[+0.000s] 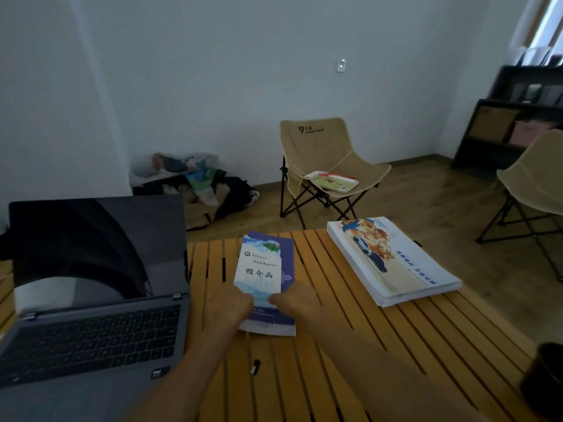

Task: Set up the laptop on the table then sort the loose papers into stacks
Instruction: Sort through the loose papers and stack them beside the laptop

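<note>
An open grey laptop (91, 300) with a dark screen sits on the left of the slatted wooden table (350, 345). In the middle lies a small stack of purple and blue booklets (274, 248). My left hand (227, 306) and my right hand (294, 300) both pinch the near edge of the top white-and-blue leaflet (259, 269) on that stack. A thicker stack of white papers (393, 260) with a colourful cover lies at the right, apart from my hands.
A small black object (255, 367) lies on the table near me. A dark round container (545, 379) stands at the right edge. Beyond the table are a tan folding chair (323, 166) holding a tray, a second chair (533, 184), bags on the floor (195, 181) and a dark shelf (511, 123).
</note>
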Demonstrator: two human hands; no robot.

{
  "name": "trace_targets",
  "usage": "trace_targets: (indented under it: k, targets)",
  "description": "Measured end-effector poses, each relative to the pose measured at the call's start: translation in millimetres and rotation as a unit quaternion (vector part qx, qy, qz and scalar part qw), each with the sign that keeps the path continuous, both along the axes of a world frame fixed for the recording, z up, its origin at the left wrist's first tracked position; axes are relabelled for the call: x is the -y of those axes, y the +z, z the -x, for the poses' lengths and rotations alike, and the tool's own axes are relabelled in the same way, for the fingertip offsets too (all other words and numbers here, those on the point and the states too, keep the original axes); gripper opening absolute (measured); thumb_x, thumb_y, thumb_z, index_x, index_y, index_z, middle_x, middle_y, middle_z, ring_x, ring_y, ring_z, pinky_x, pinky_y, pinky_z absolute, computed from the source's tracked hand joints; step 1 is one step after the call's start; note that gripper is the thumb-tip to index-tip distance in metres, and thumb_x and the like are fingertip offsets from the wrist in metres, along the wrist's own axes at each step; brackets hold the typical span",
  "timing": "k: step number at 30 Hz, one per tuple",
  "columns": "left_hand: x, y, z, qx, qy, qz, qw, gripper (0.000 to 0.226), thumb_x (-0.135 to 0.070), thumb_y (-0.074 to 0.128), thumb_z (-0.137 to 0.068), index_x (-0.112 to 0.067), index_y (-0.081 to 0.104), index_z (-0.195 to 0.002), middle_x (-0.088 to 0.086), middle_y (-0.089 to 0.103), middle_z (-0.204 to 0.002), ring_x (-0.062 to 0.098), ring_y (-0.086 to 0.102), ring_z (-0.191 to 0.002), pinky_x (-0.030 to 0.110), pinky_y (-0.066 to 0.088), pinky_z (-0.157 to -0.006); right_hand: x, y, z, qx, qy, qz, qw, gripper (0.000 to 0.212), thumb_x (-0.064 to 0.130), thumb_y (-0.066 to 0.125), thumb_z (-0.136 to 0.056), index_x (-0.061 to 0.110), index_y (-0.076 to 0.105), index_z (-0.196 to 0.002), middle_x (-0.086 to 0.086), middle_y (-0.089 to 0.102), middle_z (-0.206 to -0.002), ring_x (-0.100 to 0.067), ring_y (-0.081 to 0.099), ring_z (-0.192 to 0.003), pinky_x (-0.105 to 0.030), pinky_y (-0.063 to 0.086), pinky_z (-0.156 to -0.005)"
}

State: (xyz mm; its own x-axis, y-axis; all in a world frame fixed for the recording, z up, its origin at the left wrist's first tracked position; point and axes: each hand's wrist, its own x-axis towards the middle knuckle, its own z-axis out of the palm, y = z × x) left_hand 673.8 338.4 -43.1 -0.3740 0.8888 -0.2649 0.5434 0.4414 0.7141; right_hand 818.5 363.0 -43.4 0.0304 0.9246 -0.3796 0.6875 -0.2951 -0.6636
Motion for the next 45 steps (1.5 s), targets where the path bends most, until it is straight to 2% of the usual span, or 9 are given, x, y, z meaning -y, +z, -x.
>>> trace_targets:
  k: [9, 15, 18, 21, 23, 28, 32, 40, 45]
  targets:
    - [-1, 19, -1, 0.128, 0.010, 0.030, 0.991, 0.011, -0.007, 0.052, -0.094, -0.008, 0.055, -0.105, 0.008, 0.058, -0.082, 0.016, 0.056, -0.067, 0.022, 0.040, -0.050, 13, -6, -10, -0.013, 0.055, -0.042, 0.998, 0.047, 0.033, 0.069, -0.090, 0.013, 0.053, -0.129, -0.005, 0.063, -0.127, -0.015, 0.064, -0.103, -0.023, 0.055, -0.074]
    - [7, 17, 23, 0.224, 0.022, -0.004, 0.974, 0.024, -0.006, 0.059, -0.093, -0.013, 0.049, -0.113, 0.014, 0.064, -0.100, 0.028, 0.065, -0.086, 0.041, 0.057, -0.071, 24, 4, -26, -0.136, 0.021, -0.035, 0.990, 0.011, 0.024, 0.062, -0.097, 0.014, 0.056, -0.098, -0.009, 0.066, -0.123, -0.017, 0.069, -0.096, -0.024, 0.058, -0.070]
    - [14, 22, 41, 0.289, 0.056, -0.037, 0.955, 0.031, -0.009, 0.063, -0.092, -0.010, 0.050, -0.120, 0.015, 0.066, -0.104, 0.029, 0.067, -0.086, 0.038, 0.054, -0.063, 26, 14, -28, -0.207, -0.005, -0.031, 0.978, 0.031, 0.041, 0.056, -0.099, 0.012, 0.057, -0.109, -0.008, 0.069, -0.115, -0.010, 0.068, -0.082, -0.017, 0.054, -0.054]
    - [22, 29, 46, 0.361, 0.057, -0.043, 0.930, 0.036, -0.010, 0.066, -0.091, -0.008, 0.052, -0.124, 0.018, 0.068, -0.109, 0.032, 0.068, -0.091, 0.039, 0.055, -0.065, 24, 25, -28, -0.364, -0.019, 0.029, 0.931, 0.047, 0.055, 0.057, -0.094, 0.016, 0.061, -0.119, -0.014, 0.072, -0.112, -0.028, 0.073, -0.097, -0.040, 0.061, -0.084]
    - [27, 34, 35, 0.389, 0.049, -0.047, 0.919, 0.038, -0.011, 0.066, -0.090, -0.009, 0.051, -0.125, 0.018, 0.067, -0.110, 0.033, 0.068, -0.094, 0.042, 0.057, -0.068, 23, 34, -30, -0.438, 0.001, 0.060, 0.897, 0.045, 0.047, 0.059, -0.096, 0.014, 0.059, -0.126, -0.012, 0.073, -0.112, -0.027, 0.073, -0.100, -0.040, 0.059, -0.080]
    - [33, 38, -29, 0.342, -0.007, -0.063, 0.938, 0.034, -0.018, 0.063, -0.092, -0.018, 0.047, -0.122, 0.009, 0.067, -0.107, 0.023, 0.070, -0.089, 0.036, 0.059, -0.066, 19, 48, -60, -0.345, -0.019, -0.002, 0.938, 0.029, 0.005, 0.065, -0.092, 0.012, 0.061, -0.119, -0.007, 0.073, -0.106, -0.025, 0.072, -0.093, -0.037, 0.060, -0.074]
    - [15, 41, -91, 0.340, -0.036, -0.097, 0.935, 0.038, -0.019, 0.069, -0.089, -0.014, 0.048, -0.120, 0.007, 0.067, -0.107, 0.020, 0.071, -0.090, 0.041, 0.060, -0.079, 4, 59, -131, -0.311, -0.034, -0.011, 0.950, 0.032, 0.003, 0.067, -0.090, 0.017, 0.062, -0.118, -0.011, 0.072, -0.114, -0.032, 0.071, -0.102, -0.052, 0.056, -0.092]
    - [-64, 30, -206, 0.311, -0.099, -0.134, 0.936, 0.032, -0.005, 0.062, -0.091, -0.008, 0.048, -0.119, 0.009, 0.061, -0.121, 0.022, 0.063, -0.104, 0.035, 0.059, -0.074, -48, 73, -256, -0.173, -0.125, 0.007, 0.977, 0.033, 0.006, 0.068, -0.088, 0.008, 0.061, -0.120, -0.014, 0.072, -0.110, -0.031, 0.070, -0.100, -0.049, 0.056, -0.094]
    - [-90, 13, -244, 0.345, -0.086, -0.124, 0.926, 0.031, -0.003, 0.059, -0.094, -0.003, 0.050, -0.124, 0.015, 0.060, -0.128, 0.025, 0.062, -0.107, 0.033, 0.058, -0.073, -68, 71, -282, -0.063, -0.110, -0.019, 0.992, 0.034, 0.012, 0.071, -0.090, 0.004, 0.059, -0.120, -0.011, 0.067, -0.112, -0.020, 0.064, -0.091, -0.032, 0.053, -0.075]
